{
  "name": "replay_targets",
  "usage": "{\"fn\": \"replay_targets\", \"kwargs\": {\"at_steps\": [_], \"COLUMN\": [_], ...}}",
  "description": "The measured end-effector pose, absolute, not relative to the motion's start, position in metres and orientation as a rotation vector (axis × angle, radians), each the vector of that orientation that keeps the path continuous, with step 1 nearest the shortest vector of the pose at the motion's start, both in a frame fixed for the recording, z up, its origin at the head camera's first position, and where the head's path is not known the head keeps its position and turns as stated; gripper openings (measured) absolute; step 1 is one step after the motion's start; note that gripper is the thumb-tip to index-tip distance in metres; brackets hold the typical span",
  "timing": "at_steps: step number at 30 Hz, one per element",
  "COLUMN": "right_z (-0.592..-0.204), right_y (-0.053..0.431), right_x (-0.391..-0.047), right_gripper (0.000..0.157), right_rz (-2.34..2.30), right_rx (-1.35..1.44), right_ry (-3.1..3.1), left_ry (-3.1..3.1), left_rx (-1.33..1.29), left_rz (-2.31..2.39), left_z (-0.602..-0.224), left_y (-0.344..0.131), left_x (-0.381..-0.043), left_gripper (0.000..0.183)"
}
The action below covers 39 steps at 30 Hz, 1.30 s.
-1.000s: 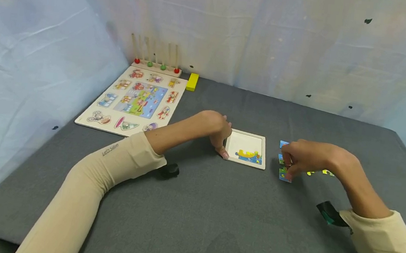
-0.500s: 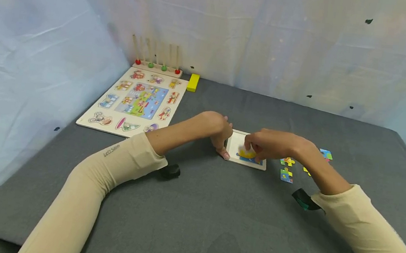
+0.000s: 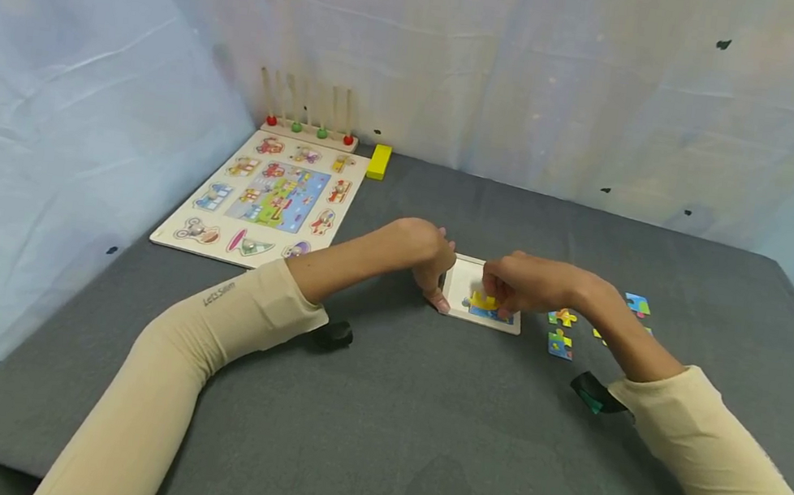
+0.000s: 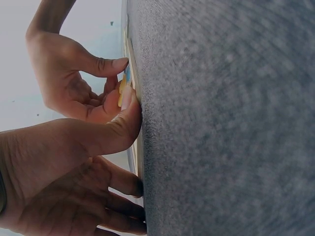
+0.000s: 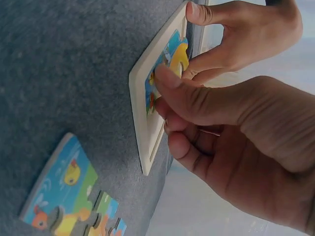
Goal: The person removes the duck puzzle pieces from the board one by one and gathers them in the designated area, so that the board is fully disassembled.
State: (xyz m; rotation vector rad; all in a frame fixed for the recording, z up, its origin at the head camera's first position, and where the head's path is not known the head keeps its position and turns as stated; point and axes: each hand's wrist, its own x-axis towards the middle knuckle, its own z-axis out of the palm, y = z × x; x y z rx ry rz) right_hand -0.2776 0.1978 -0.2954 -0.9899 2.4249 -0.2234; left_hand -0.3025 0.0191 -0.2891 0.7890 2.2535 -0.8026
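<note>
A small wooden puzzle tray [image 3: 463, 275] lies flat with blue and yellow jigsaw pieces along its near side. My left hand [image 3: 433, 272] grips the tray's left side, its thumb at the near corner and its fingers farther back. Over the tray, my right hand [image 3: 521, 284] has its thumb and curled fingers at a yellow jigsaw piece [image 3: 482, 300] and appears to pinch it. In the right wrist view, the right thumb covers part of the blue and yellow pieces [image 5: 172, 46], so the exact contact is hidden.
Several loose jigsaw pieces [image 3: 560, 344] lie right of the tray, some partly behind the right forearm. A large picture board [image 3: 224, 216] sits at the left. Behind it stand a pegged rack with beads [image 3: 307, 133] and a yellow block [image 3: 379, 162].
My right hand has moved left from the loose pieces to the tray, bringing a yellow piece that now sits lower, among the others. The left hand keeps its hold on the tray.
</note>
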Motion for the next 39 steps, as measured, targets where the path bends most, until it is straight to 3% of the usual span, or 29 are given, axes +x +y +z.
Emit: {"fn": "replay_targets", "kwargs": {"at_steps": [8, 24, 32, 39], "right_z": [-0.293, -0.282, -0.267, -0.275], "right_y": [0.204, 0.228, 0.290, 0.336], "right_x": [-0.277, -0.273, -0.255, -0.250], "right_gripper": [0.024, 0.015, 0.014, 0.012], "right_rz": [-0.296, -0.565, -0.508, -0.461], "right_rx": [-1.028, -1.269, -1.095, -0.824], "right_ry": [2.417, 2.364, 2.388, 2.286], "left_ry": [2.240, 2.234, 2.213, 2.207], "left_rx": [0.788, 0.801, 0.818, 0.815], "left_rz": [-0.818, -0.806, -0.798, -0.785], "left_z": [-0.288, -0.289, -0.288, -0.290], "left_y": [0.020, 0.020, 0.021, 0.020], "left_x": [-0.302, -0.304, -0.305, -0.306], "left_gripper": [0.106, 0.107, 0.108, 0.108]}}
